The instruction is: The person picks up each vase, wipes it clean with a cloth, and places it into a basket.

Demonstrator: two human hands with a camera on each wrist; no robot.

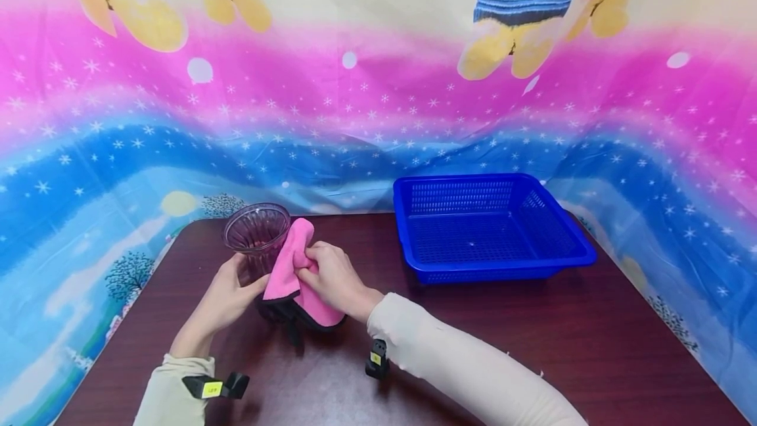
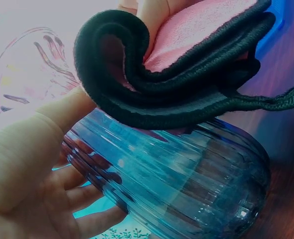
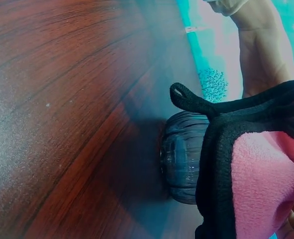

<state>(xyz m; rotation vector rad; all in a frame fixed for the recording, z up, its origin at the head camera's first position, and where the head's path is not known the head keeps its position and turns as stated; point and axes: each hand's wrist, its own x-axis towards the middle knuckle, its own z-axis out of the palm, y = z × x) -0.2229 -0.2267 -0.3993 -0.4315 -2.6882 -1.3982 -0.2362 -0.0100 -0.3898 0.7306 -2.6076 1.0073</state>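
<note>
The ribbed glass vase, half hidden by the pink cloth the right hand pinches, sits gripped in the left hand.

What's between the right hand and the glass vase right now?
The pink cloth: the right hand presses it against the side of the vase, which the left hand holds. The head view shows this best; the left wrist view confirms cloth on glass.

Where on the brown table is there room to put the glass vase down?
The table is bare in front of the blue basket, along the right arm's sleeve. There is also bare wood between the hands and the basket. It is crowded at the left, where the left hand and right hand hold the vase and pink cloth.
</note>
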